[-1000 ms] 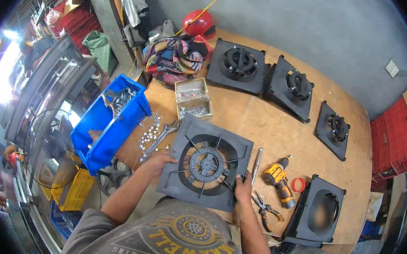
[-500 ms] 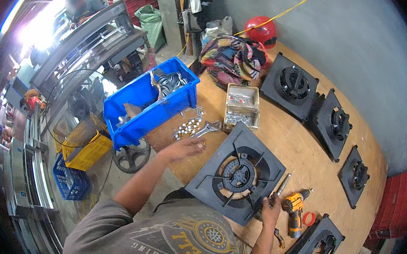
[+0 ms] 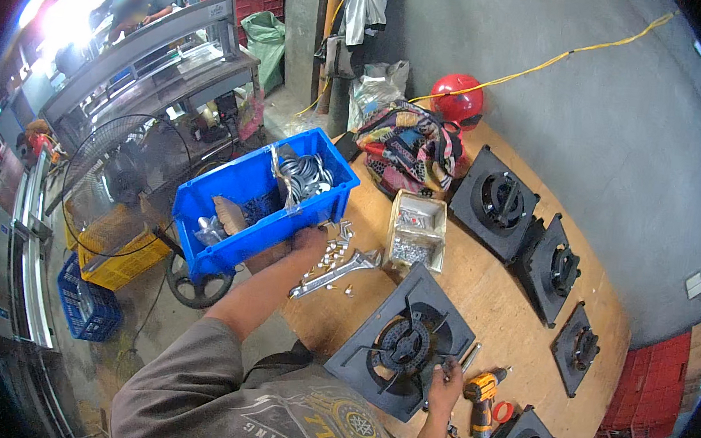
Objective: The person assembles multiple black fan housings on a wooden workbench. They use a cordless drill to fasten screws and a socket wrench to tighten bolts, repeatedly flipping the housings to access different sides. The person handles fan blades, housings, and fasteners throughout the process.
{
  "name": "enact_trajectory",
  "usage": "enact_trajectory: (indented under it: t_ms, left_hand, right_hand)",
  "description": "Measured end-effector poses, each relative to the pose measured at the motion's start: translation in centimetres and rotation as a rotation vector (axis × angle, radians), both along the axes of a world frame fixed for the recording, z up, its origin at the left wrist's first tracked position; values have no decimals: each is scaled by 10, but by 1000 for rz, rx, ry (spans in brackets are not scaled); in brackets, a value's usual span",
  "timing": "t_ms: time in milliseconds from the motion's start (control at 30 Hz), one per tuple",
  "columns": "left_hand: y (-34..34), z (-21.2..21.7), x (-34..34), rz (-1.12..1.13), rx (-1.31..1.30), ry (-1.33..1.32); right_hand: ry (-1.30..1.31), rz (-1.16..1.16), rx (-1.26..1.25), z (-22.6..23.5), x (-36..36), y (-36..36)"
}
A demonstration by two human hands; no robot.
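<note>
Clearly a workbench scene, told line by line:

Left hand: the left hand (image 3: 311, 238) reaches out to the near wall of the blue plastic bin (image 3: 262, 191), fingers curled at the pile of small silver bolts (image 3: 333, 251) lying on the plywood table (image 3: 516, 314); whether it has pinched a bolt I cannot tell.
Right hand: the right hand (image 3: 445, 381) rests on the near right corner of the dark gas burner plate (image 3: 400, 341), fingers closed over its edge.
Burner plate: it lies flat on the table in front of the person, its round ring and pan supports facing up.
Beside the bolts: a silver adjustable wrench (image 3: 338, 271) lies just right of the left hand, between the bin and the burner plate.
Small box: a clear plastic parts box (image 3: 417, 231) with fasteners sits just beyond the wrench.
Drill: a yellow cordless drill (image 3: 483, 398) lies just right of the right hand, with a red tape ring (image 3: 503, 411) beside it.
Bin contents: metal rings and cardboard scraps.
Further plates: three more burner plates (image 3: 493, 201) lie in a row along the far right of the table, another at the near right corner.
Back of table: a patterned bag (image 3: 409, 148) and a red helmet (image 3: 457, 101).
</note>
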State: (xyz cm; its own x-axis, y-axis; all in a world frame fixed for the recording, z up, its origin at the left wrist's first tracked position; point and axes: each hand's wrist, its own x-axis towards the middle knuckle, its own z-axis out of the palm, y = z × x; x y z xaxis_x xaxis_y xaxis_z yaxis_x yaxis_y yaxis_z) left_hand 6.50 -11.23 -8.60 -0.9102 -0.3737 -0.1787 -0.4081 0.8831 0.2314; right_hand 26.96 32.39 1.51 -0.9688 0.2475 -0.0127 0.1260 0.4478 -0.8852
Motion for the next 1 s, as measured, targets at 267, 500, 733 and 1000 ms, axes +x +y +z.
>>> enact_trajectory:
  t_ms: [267,500,733,1000]
  left_hand:
    - [-2,25,-9,-165,147,43]
    - [28,146,87,-592,693,146]
    - [94,188,141,-1062,736,193]
    - [103,184,129,-1254,849,113]
  right_hand:
    - [-62,-92,124,15,16,-29]
    - [39,-58,-74,56,19,-101]
    - [-300,107,-605,81,11,-159]
    - [-287,-68,-772,69,32,-131]
